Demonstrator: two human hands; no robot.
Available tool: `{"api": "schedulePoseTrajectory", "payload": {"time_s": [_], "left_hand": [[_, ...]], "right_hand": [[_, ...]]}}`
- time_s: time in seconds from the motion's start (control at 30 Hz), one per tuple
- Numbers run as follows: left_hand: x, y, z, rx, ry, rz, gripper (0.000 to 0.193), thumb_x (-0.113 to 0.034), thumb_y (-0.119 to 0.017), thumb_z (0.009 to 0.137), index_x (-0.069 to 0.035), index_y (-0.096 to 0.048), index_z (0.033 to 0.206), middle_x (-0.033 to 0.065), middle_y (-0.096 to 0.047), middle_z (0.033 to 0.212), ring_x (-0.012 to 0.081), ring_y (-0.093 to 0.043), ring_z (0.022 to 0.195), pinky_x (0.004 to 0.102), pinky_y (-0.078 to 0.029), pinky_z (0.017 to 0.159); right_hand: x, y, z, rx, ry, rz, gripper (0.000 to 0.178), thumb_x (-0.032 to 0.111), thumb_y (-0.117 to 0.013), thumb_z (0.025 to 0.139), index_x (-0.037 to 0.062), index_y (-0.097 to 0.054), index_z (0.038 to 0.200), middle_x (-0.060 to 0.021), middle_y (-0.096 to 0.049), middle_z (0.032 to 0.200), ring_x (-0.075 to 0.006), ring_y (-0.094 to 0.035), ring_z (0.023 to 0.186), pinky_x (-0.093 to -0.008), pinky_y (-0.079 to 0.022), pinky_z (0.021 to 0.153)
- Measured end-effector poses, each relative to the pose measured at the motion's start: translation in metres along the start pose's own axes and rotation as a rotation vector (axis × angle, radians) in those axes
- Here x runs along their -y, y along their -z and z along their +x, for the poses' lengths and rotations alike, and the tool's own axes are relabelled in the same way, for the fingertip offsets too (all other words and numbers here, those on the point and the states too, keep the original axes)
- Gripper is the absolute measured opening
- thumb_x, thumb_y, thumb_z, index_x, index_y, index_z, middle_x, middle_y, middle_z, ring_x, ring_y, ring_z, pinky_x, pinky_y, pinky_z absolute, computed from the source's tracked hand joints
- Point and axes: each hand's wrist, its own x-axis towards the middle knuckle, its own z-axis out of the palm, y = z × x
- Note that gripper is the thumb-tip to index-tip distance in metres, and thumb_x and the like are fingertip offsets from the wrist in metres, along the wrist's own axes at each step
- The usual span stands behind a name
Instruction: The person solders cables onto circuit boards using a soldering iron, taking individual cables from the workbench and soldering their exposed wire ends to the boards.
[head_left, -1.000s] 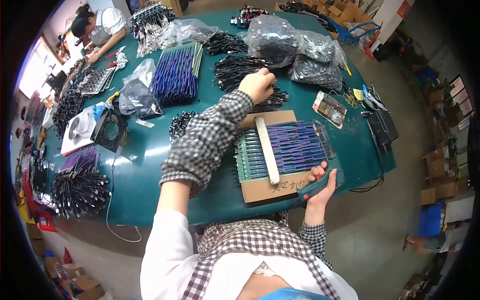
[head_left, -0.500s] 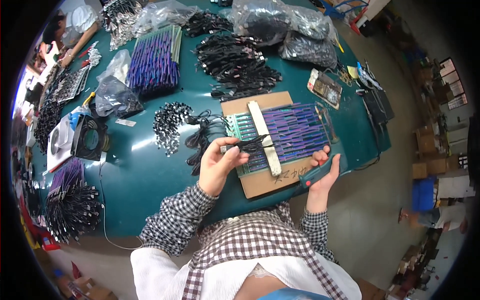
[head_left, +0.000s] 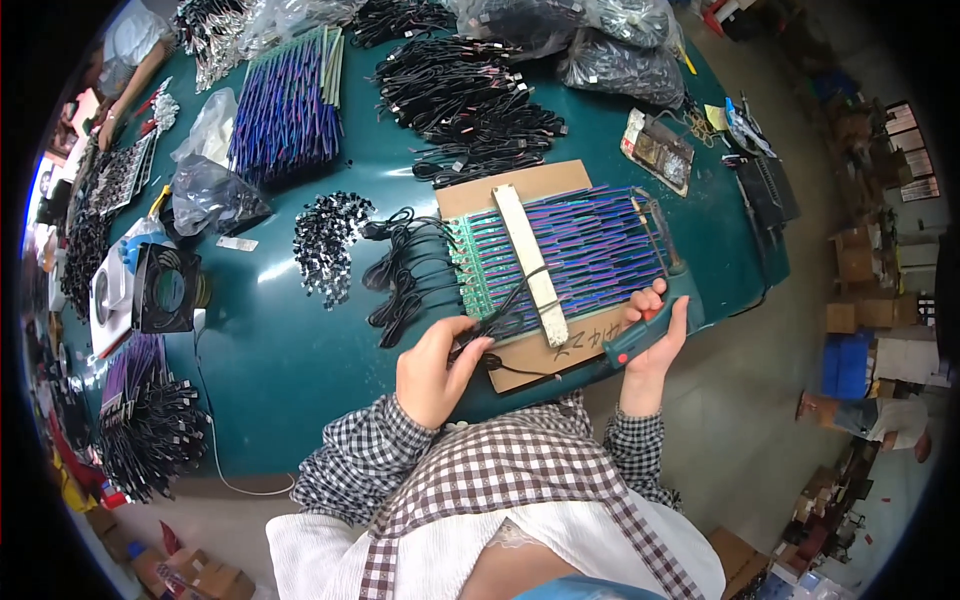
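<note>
Left hand [head_left: 432,372] positioned at 6 o'clock of the picture centre, fingers [head_left: 470,352] pinched together on a thin black cable [head_left: 512,305]. Cable long axis running from the pinch toward 1 o'clock, crossing the lower left corner of the circuit strip rack [head_left: 570,250]; far end lost among the strips. Right hand [head_left: 652,335] placed at 4 o'clock of the centre, fingers curled closed around the dark teal handle of a soldering tool [head_left: 648,330]. Tool long axis lying from 7 o'clock to 1 o'clock, red button at the lower end, upper end pointing toward the right edge of the rack; tip not distinguishable. Rack composed of purple-blue strips with long axes running 9 to 3 o'clock, slightly tilted upward on the right, green ends on the left, held down by a pale flat bar [head_left: 531,264] laid across them from 12 to 6 o'clock. Rack resting on a brown cardboard sheet [head_left: 530,355] at the near edge of the green table [head_left: 280,350]. Loose black cable bundle [head_left: 405,280] lying just beside the rack at its 9 o'clock. Pile of small black parts [head_left: 325,240] farther out at 9 o'clock. Heap of black cables [head_left: 470,110] at 12 o'clock of the rack.
</note>
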Motion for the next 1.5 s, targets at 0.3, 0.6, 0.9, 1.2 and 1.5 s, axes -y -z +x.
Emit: {"api": "schedulePoseTrajectory", "payload": {"time_s": [0.3, 0.6, 0.9, 1.2, 1.5], "left_hand": [[-0.045, 0.043, 0.020, 0.149, -0.005, 0.461, 0.036, -0.019, -0.077, 0.084, -0.005, -0.061, 0.114, 0.0129, -0.064, 0.089, 0.0290, -0.065, 0.067, 0.0369, -0.054, 0.062], [-0.023, -0.028, 0.096, 0.173, -0.317, 0.236, 0.018, -0.009, -0.072, 0.083, -0.004, -0.063, 0.098, 0.0103, -0.062, 0.090, 0.0285, -0.064, 0.087, 0.0376, -0.051, 0.073], [-0.052, 0.050, 0.074, 0.033, 0.142, -0.151, 0.011, -0.002, -0.068, 0.089, 0.001, -0.064, 0.099, 0.0079, -0.061, 0.087, 0.0135, -0.065, 0.070, 0.0268, -0.053, 0.061], [-0.004, 0.027, 0.072, 0.116, 0.269, 0.017, 0.009, -0.003, -0.068, 0.084, 0.001, -0.064, 0.091, 0.0117, -0.066, 0.080, 0.0204, -0.067, 0.068, 0.0311, -0.053, 0.063], [-0.009, 0.012, 0.065, 0.026, 0.109, 0.083, 0.011, -0.002, -0.069, 0.079, -0.002, -0.061, 0.086, 0.0114, -0.060, 0.078, 0.0251, -0.061, 0.062, 0.0358, -0.051, 0.058]], "right_hand": [[0.002, 0.000, -0.002, -0.047, 0.032, -0.021, 0.040, 0.043, -0.059, 0.098, 0.0073, -0.050, 0.113, -0.0010, -0.054, 0.089, -0.0159, -0.050, 0.089, -0.0309, -0.047, 0.075], [0.005, -0.018, -0.011, -0.037, -0.039, -0.127, 0.040, 0.043, -0.058, 0.099, 0.0063, -0.050, 0.114, -0.0021, -0.055, 0.090, -0.0184, -0.053, 0.089, -0.0318, -0.047, 0.074], [0.017, -0.040, -0.014, 0.030, -0.061, -0.367, 0.049, 0.046, -0.062, 0.094, 0.0046, -0.049, 0.117, -0.0046, -0.057, 0.088, -0.0201, -0.058, 0.088, -0.0327, -0.050, 0.069], [-0.005, -0.075, -0.034, 0.031, -0.159, -0.612, 0.048, 0.043, -0.063, 0.094, 0.0024, -0.048, 0.115, -0.0065, -0.054, 0.085, -0.0211, -0.056, 0.084, -0.0327, -0.051, 0.069], [-0.009, -0.071, -0.056, 0.053, -0.213, -0.652, 0.048, 0.035, -0.064, 0.093, -0.0030, -0.051, 0.120, -0.0126, -0.061, 0.096, -0.0272, -0.063, 0.093, -0.0410, -0.056, 0.080]]}}
